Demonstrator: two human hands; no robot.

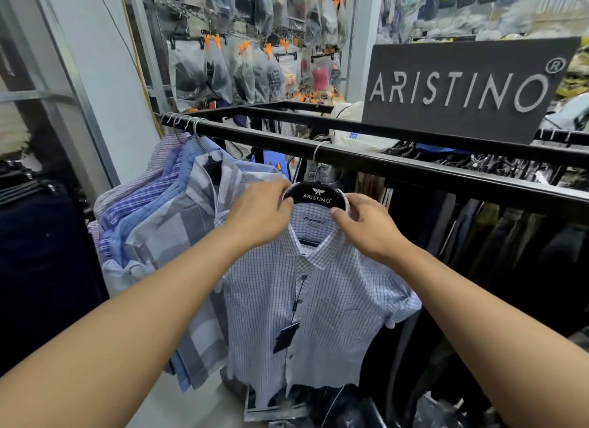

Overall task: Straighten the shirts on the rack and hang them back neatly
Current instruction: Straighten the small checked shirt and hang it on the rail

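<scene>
White with a fine dark check, a short-sleeved shirt is hung on a black plastic hanger, whose metal hook is looped over the black metal rail. Both forearms are stretched forward and upward. The hanger's left end is gripped by the left hand, fingers curled over its edge. The right end is pinched between thumb and fingers by the right hand. Blue and grey checked shirts are bunched just left.

Both hands grip a black hanger hooked on the black rail: left hand, right hand. A white checked shirt hangs from it, beside bunched shirts further left.
</scene>
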